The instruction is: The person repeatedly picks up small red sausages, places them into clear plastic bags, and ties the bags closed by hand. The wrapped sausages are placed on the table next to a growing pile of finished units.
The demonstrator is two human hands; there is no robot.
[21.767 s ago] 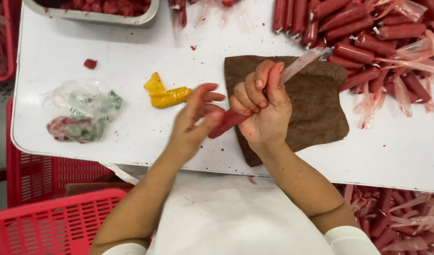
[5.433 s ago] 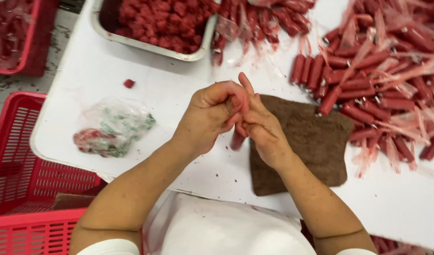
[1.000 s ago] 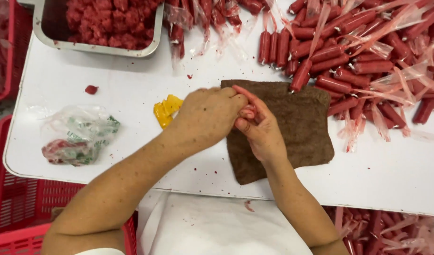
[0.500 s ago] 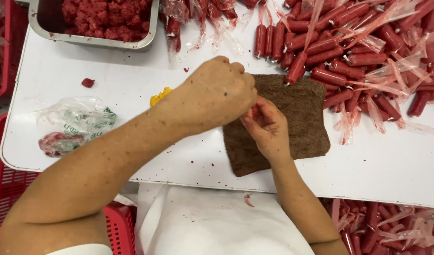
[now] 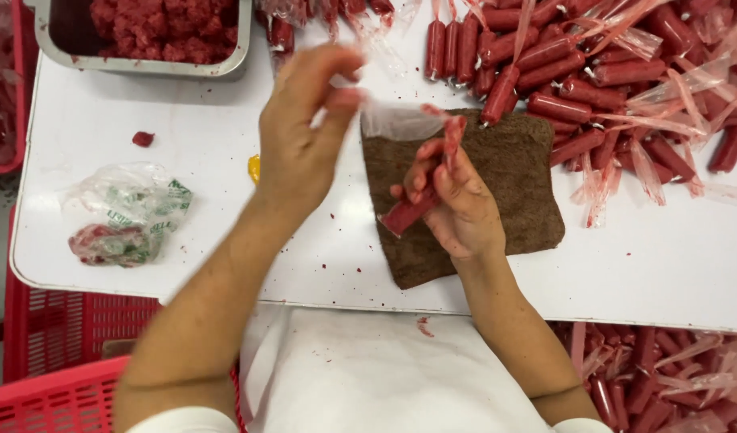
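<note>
My right hand grips a red sausage in a clear plastic sleeve, held slanted above a brown cloth on the white table. My left hand is raised to the left and pinches the loose end of that clear sleeve, stretched out between the two hands. The left hand is blurred by motion.
A big heap of wrapped red sausages covers the far right. A metal tray of red minced meat stands at the far left. A crumpled plastic bag lies left, red crates below, more sausages lower right.
My left hand has lifted off the right hand and pulled away to the left, drawing the clear sleeve end out. The right hand keeps the sausage over the cloth.
</note>
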